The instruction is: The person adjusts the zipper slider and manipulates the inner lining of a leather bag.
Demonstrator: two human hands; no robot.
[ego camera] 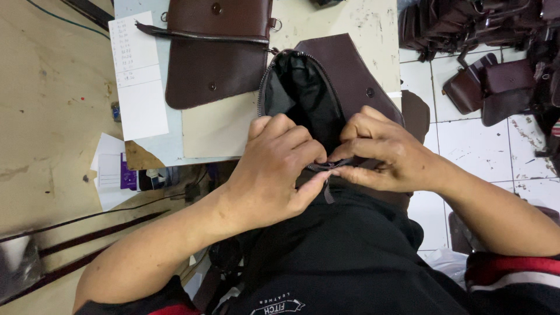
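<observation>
I've got both my left hand (274, 169) and right hand (382, 154) pinched tight on the zipper edge (326, 166) of the open brown leather pouch (344, 76), held at the table's (361, 23) near edge above my lap.

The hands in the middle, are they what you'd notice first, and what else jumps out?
Yes: the left hand and right hand pinch the zipper of an open brown bag at the centre. A second brown bag lies flat on the table above, and more bags are heaped on the floor, upper right.
</observation>
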